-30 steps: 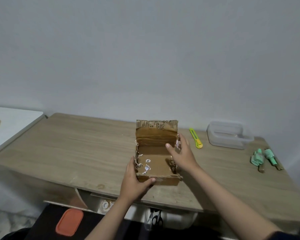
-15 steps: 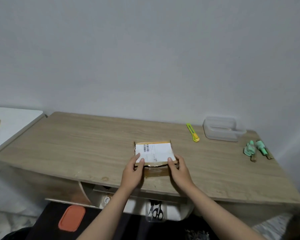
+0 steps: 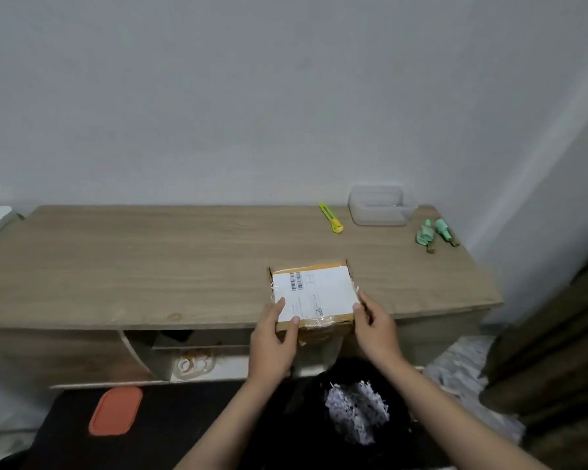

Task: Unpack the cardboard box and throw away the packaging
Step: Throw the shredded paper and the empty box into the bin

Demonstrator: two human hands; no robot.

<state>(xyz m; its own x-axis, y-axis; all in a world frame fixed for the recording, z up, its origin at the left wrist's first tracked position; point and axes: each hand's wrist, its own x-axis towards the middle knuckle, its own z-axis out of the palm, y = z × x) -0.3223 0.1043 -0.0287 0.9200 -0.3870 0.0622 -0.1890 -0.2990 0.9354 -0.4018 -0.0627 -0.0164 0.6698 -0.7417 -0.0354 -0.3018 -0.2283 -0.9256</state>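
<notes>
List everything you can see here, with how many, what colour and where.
cardboard box: 1, brown with white label, desk's near edge
utility knife: 1, yellow-green, desk back
plastic container: 1, clear, desk back right
markers: count unclear, mint green, desk right
desk: 1, light wood
lid: 1, orange, floor left
shredded paper: 1 pile, white, below desk
left hand: 1, gripping box's near left corner
right hand: 1, at box's near right corner

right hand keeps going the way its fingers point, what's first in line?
The box: the right hand is already at its right edge, fingers aimed up-left across the label. Whether they touch it is unclear.
</notes>
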